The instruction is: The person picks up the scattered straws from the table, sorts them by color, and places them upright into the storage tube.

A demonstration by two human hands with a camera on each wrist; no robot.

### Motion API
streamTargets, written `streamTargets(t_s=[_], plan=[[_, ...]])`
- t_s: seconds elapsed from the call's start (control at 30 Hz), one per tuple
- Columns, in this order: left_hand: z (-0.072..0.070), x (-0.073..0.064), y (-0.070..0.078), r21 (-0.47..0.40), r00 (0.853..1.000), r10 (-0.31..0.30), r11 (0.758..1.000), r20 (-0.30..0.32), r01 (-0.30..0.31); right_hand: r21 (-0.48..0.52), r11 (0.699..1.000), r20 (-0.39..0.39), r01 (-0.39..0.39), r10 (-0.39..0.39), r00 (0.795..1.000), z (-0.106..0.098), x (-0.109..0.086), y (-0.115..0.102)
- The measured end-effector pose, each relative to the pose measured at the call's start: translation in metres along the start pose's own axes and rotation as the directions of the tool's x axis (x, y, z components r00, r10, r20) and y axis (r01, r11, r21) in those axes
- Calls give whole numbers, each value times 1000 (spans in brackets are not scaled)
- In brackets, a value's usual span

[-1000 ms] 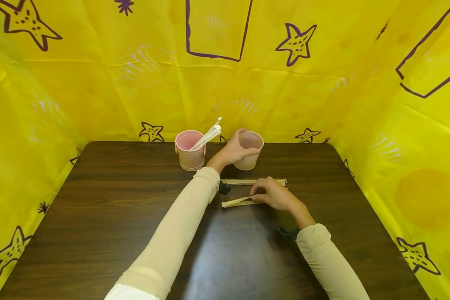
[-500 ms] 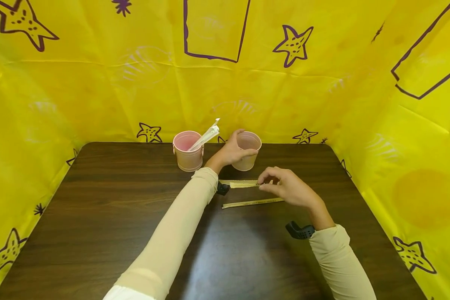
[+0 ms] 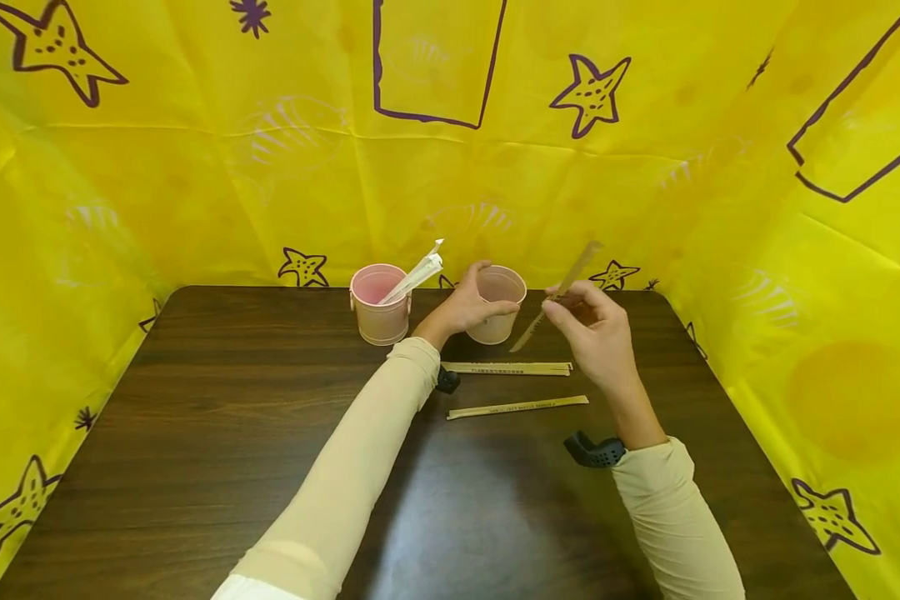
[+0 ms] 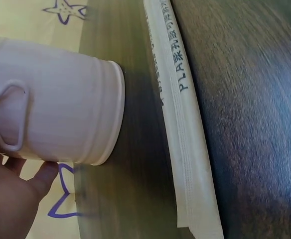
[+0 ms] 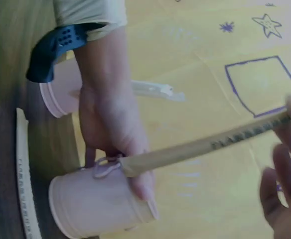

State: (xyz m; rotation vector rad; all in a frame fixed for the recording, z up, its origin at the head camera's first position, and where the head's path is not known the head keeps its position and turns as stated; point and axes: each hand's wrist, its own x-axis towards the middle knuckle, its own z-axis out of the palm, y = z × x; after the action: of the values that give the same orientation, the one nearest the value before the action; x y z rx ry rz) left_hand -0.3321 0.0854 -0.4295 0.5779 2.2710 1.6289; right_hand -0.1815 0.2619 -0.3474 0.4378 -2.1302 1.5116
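Observation:
My left hand (image 3: 461,310) grips a small pale pink bucket (image 3: 491,333), thumb and fingers around its sides. In the left wrist view this bucket (image 4: 56,99) shows a small wire-like handle. To its right, my right hand (image 3: 598,337) pinches a paper-wrapped straw (image 3: 579,264) at a slant above the table. In the right wrist view the straw (image 5: 185,149) has printed lettering, and its lower end appears in front of the bucket. Paper-wrapped straws (image 3: 510,368) lie just in front of the bucket. Nearer to me lies another wrapped straw (image 3: 517,407).
A second pink bucket (image 3: 379,323) stands to the left, with white-wrapped straws (image 3: 418,277) leaning out of it. Behind the dark wooden table (image 3: 217,433) hangs a yellow patterned cloth (image 3: 195,183), close to both buckets.
My right hand has lifted the wrapped straw from the table, raising it beside the bucket and tilting it up. My left hand has stayed on the bucket.

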Motion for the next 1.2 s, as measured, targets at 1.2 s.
streamTargets(t_s=[1.2], plan=[[-2,-2,2,-20,999,5,1000,44,-4,-210,954,-22,-213,214,977,34,47,74]])
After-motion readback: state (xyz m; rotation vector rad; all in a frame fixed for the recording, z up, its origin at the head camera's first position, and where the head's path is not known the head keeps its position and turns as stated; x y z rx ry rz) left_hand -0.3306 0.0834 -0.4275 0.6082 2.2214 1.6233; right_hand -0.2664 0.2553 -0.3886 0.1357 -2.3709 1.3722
